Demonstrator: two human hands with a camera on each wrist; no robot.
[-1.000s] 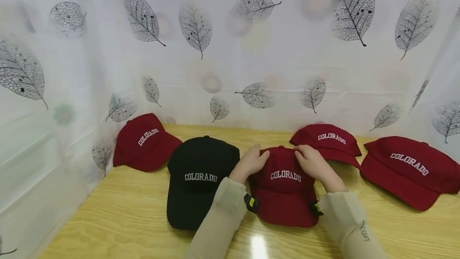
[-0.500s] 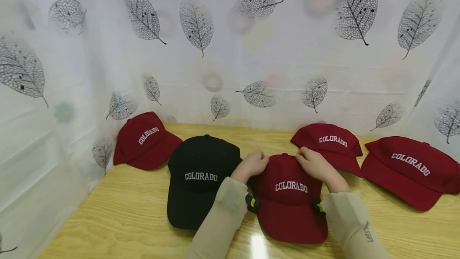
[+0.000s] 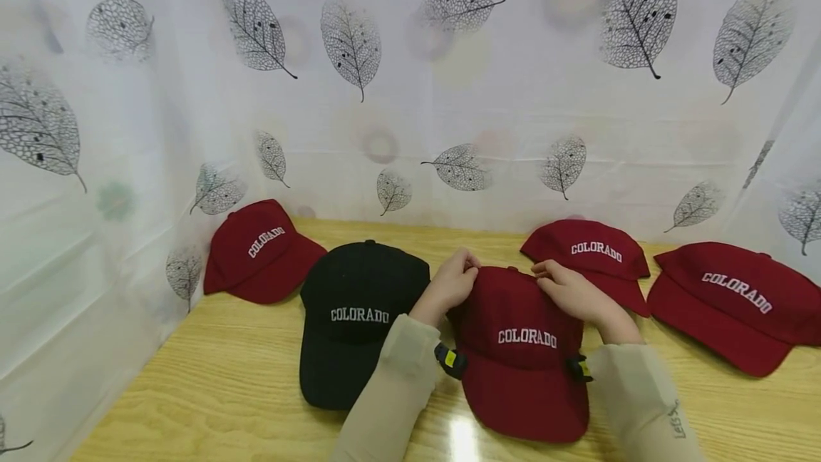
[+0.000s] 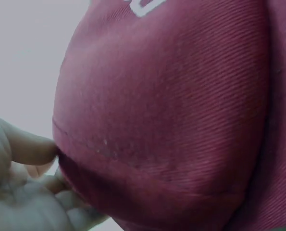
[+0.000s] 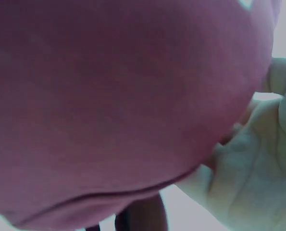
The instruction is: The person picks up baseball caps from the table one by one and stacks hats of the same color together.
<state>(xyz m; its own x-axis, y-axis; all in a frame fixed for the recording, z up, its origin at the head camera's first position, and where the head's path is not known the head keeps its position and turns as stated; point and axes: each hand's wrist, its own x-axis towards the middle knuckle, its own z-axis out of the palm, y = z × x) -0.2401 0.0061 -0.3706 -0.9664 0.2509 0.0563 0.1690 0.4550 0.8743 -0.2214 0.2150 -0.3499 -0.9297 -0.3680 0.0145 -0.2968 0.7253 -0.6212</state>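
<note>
Centre red cap (image 3: 519,312): held from 2 sides, right of black cap (image 3: 359,284).
Long axis: brim (image 3: 527,405) turned to near side.
Left grip (image 3: 450,282): crown (image 3: 507,298) edge pinched.
Right grip (image 3: 576,298): opposite edge pinched, partly hidden.
Nearer grip: neither; crown flanked by both.

Dark red cap (image 3: 522,359) | white COLORADO lettering across the front (legible in full) | crown rounded and upright, brim toward the viewer | just right of the black cap (image 3: 360,284), brim edge reaching nearer the viewer
</note>
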